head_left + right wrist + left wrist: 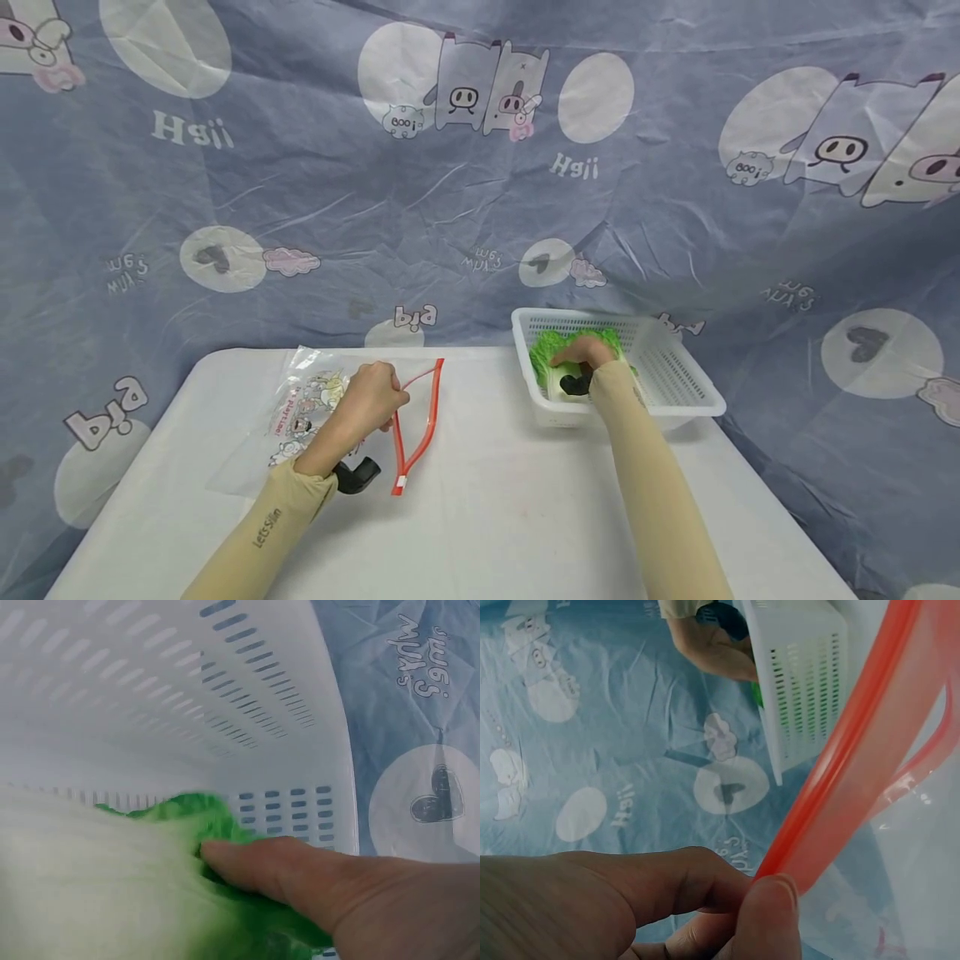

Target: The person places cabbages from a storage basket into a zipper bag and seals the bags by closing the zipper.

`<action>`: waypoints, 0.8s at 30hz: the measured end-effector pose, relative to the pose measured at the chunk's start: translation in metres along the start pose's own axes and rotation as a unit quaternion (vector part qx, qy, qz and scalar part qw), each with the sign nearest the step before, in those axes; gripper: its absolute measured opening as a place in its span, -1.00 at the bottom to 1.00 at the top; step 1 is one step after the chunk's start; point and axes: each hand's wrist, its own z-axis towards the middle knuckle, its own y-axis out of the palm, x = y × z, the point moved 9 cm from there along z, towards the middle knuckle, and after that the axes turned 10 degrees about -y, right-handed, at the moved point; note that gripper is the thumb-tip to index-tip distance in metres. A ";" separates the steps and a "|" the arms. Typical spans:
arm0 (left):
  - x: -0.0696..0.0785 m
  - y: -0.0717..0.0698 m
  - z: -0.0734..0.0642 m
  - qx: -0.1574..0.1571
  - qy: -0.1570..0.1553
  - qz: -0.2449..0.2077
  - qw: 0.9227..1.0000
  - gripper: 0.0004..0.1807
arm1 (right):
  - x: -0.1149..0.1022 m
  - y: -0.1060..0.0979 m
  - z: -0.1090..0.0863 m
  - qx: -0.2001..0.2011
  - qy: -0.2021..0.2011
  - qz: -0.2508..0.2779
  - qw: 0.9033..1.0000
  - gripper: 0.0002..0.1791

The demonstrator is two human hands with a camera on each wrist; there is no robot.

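Observation:
My left hand (372, 395) pinches the red zip edge (821, 802) of a clear zip bag (258, 442) between thumb and forefinger. The printed bag lies on the table, and its red-rimmed mouth (432, 417) is spread apart. Inside a white basket (678, 410), my right hand (588, 350) grips a Chinese cabbage (551, 343) with frilly green leaves and a pale stalk. The right wrist view has the thumb (262, 866) against the cabbage (90, 877) where white turns to green; the other fingers are hidden there.
The basket stands at the back right of the white table (510, 517), its slotted walls (247, 690) rising around the cabbage. A blue-grey patterned cloth (450, 208) hangs behind the table and along its sides.

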 end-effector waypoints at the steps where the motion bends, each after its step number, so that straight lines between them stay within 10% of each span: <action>1: 0.000 0.000 0.000 0.000 0.001 0.001 1.000 -0.88 | 0.001 0.001 0.001 0.003 -0.002 0.006 1.000 -0.50; 15: 0.000 0.000 0.002 0.011 0.010 0.005 1.000 -0.89 | -0.003 -0.003 -0.006 0.040 -0.039 0.058 0.997 -0.70; 24: 0.000 0.000 0.003 0.004 0.006 -0.001 1.000 -0.90 | -0.017 -0.032 -0.036 0.159 -0.082 0.048 0.983 -0.60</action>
